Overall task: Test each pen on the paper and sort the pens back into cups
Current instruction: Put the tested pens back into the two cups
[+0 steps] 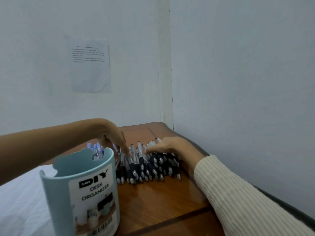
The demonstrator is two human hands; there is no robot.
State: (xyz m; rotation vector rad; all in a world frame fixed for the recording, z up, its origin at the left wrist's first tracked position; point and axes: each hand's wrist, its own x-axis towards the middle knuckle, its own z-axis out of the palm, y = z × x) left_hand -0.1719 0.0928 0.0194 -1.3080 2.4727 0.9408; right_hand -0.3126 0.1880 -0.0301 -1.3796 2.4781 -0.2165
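A heap of several clear pens with dark grips (148, 166) lies on the brown wooden table (158, 203), tips toward me. My left hand (115, 138) reaches over from the left, fingertips down on the left end of the heap. My right hand (167, 145) rests on the far right part of the heap, fingers curled over the pens. A light blue desk organizer cup (81, 193) stands in front at the left, with several blue pens (96, 149) sticking up in it. White paper (22, 201) lies at the left under the cup's side.
The table sits in a corner, with walls close behind and to the right. A printed sheet (91, 65) is stuck on the back wall. The table's dark right edge (272, 198) runs under my right sleeve.
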